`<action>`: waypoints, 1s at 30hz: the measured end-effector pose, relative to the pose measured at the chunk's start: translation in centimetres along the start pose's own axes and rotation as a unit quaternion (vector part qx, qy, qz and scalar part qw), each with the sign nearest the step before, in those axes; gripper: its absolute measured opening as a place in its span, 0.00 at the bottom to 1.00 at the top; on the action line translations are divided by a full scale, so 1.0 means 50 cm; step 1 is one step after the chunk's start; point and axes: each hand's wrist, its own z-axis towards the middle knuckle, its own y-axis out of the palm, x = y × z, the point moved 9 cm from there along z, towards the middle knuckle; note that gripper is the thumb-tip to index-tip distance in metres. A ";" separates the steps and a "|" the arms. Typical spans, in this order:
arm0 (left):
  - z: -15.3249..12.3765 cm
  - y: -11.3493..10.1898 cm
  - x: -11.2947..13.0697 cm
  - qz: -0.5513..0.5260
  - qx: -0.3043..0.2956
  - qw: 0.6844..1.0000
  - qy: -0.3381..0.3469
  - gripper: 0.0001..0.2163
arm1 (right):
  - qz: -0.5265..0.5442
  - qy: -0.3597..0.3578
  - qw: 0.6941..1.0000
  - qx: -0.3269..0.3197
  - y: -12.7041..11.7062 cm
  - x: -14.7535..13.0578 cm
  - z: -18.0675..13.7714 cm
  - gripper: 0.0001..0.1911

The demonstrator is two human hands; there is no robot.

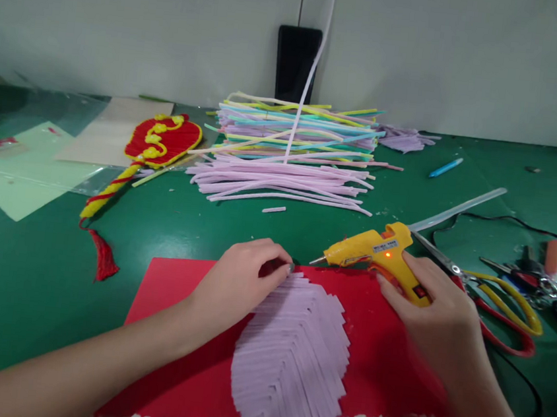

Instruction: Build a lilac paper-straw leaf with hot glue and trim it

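Observation:
A leaf shape built of overlapping pale lilac strips (292,362) lies on a red sheet (174,297). Thumb and fingertips pinched together, my left hand (246,271) is at the top end of the leaf; what sits between the fingertips is too small to make out. My right hand (439,318) grips a yellow hot glue gun (378,249) by its handle. The gun's metal nozzle points left toward my left fingertips, a small gap away. Its orange light is lit, and a clear glue stick (460,209) sticks out of its back.
Lilac pipe cleaners (281,183) lie before a multicoloured bundle (297,127). A black phone (296,64) leans on the wall. A red and yellow fan (161,140) with a tassel is left. Scissors (507,305), keys (544,283) and a blue pen (445,168) lie right.

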 end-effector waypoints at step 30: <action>0.004 -0.015 -0.026 -0.107 0.070 0.992 -0.007 0.06 | -0.039 0.165 0.985 -0.016 0.016 0.072 0.001 0.20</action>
